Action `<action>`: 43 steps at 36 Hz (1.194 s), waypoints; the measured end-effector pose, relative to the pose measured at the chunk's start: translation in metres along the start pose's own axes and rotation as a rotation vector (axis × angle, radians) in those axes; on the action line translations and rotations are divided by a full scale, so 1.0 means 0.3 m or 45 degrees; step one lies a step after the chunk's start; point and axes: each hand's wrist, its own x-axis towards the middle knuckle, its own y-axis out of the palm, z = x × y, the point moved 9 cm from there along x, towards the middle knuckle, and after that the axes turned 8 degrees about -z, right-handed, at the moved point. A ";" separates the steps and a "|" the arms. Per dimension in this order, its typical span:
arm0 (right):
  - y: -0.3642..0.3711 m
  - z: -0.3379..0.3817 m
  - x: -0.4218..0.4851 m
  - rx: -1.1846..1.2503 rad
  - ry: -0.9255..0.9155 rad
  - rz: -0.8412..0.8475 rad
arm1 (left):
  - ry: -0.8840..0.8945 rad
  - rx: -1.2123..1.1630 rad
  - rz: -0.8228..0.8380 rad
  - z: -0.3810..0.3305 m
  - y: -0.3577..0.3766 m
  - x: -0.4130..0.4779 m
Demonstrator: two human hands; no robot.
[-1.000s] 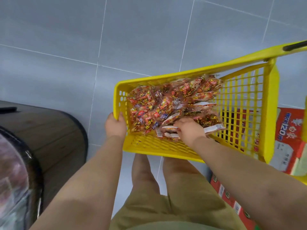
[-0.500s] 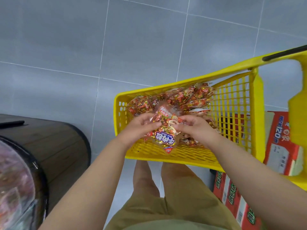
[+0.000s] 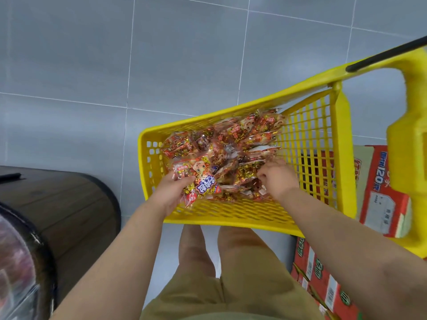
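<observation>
Clamped in the left hand (image 3: 169, 192): a candy bag (image 3: 199, 179), thumb on top near its left edge, fingers curled beneath. Clear, crinkly plastic, packed with small sweets in red-and-gold wrappers; a cartoon face printed near the top, a blue band with bold white characters across the middle, a round red label toward the lower corner. Tilted over the near-left corner of the yellow basket (image 3: 231, 218), a little above the mesh floor and just beside the heap. Inside the basket, a pile of like bags (image 3: 245, 139) with the same red-and-gold filling, overlapping every which way from the far-left wall across the middle and leaning up against the far rim; bare yellow lattice along the near edge and over on the right side. Down on the pile's near-right edge, the right hand (image 3: 278, 180), knuckles up, fingers curled into the wrappers; impossible to tell whether clamped on a bag or merely pressing among them. Past the basket's right wall, a black grip (image 3: 388, 54) on a yellow handle frame. Underneath and to the right, red cardboard cartons (image 3: 381, 199) with white labels, more of them stacked lower beside the right forearm. At far left, a dark wood-grain counter (image 3: 60, 204) with a rounded end. Below everything, grey floor tiles (image 3: 184, 54); nearest the camera, khaki shorts (image 3: 231, 296) and bare knees under the basket's near rim.
</observation>
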 end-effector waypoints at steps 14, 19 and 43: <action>-0.428 0.048 -0.121 1.615 0.008 -0.386 | -0.133 -0.401 0.092 -0.063 0.109 -0.089; -0.451 0.293 -0.211 0.714 -0.716 -0.640 | -0.058 -0.602 0.321 -0.145 0.183 -0.135; -0.177 -0.100 0.208 0.348 0.091 -0.172 | -0.026 -0.085 -0.022 -0.040 0.118 -0.057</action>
